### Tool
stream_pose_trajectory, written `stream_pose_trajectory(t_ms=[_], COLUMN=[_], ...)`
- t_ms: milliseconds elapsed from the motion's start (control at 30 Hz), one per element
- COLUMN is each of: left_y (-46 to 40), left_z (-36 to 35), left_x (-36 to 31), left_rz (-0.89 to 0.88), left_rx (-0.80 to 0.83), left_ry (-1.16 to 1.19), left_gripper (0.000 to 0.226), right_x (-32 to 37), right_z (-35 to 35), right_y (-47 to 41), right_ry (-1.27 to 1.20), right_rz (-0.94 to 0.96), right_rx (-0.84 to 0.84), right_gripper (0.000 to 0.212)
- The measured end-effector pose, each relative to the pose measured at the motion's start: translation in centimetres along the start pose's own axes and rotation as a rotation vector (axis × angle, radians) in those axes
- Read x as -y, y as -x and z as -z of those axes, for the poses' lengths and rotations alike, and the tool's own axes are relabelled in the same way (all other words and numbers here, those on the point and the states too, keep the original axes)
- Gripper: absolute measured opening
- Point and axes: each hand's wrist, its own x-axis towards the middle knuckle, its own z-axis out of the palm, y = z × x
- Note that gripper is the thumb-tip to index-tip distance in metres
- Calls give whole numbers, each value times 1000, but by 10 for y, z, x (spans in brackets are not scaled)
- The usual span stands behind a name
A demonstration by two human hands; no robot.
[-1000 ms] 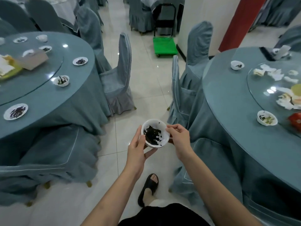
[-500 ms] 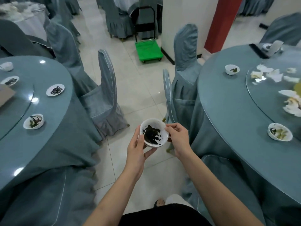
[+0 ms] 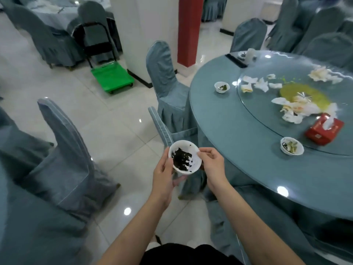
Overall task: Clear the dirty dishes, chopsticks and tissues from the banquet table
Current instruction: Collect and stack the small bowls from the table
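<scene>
White bowl (image 3: 185,157) still pinched between both hands' grip, banquet table (image 3: 238,150) now nearer, right.

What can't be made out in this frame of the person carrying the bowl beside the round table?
- Underside of the small white bowl with dark scraps, head view: covered by the left hand and right hand.
- Far-edge dish on the round blue-grey banquet table: too small and blurred.
- Right part of the glass turntable: cut off by the frame edge.
</scene>
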Motion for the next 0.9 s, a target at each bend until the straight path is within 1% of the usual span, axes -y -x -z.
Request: stream_pose_trajectory(t_ms=[33, 200, 333, 433, 500, 667, 800, 900], left_y=[-9, -46, -64, -75, -83, -116, -137, -152], left_z=[-2, -28, -52, -75, -91, -148, -203, -232], left_x=[-4, -19, -13, -8, -7, 13, 31, 42], left_rz=[6, 76, 146, 177, 190, 256, 277, 287], left_rx=[26, 198, 338, 433, 472, 494, 509, 493], left_ry=[0, -12, -49, -73, -92, -131, -171, -189], left_gripper=[37, 39, 37, 41, 43, 39, 38, 37], right_x=[4, 19, 22, 25, 27, 37, 44, 44], right_z=[-1, 12, 36, 58, 70, 113, 160, 184], right_y=[-4, -18, -24, -33, -41, -78, -115, -138], right_ry=[-13, -78, -117, -134, -138, -160, -195, -213], right_rz=[4, 23, 23, 25, 29, 26, -1, -9], right_rx=[-20, -224, -373, -450, -482, -531, -520, -479], right_gripper=[10, 13, 8, 9, 9, 9, 9, 11])
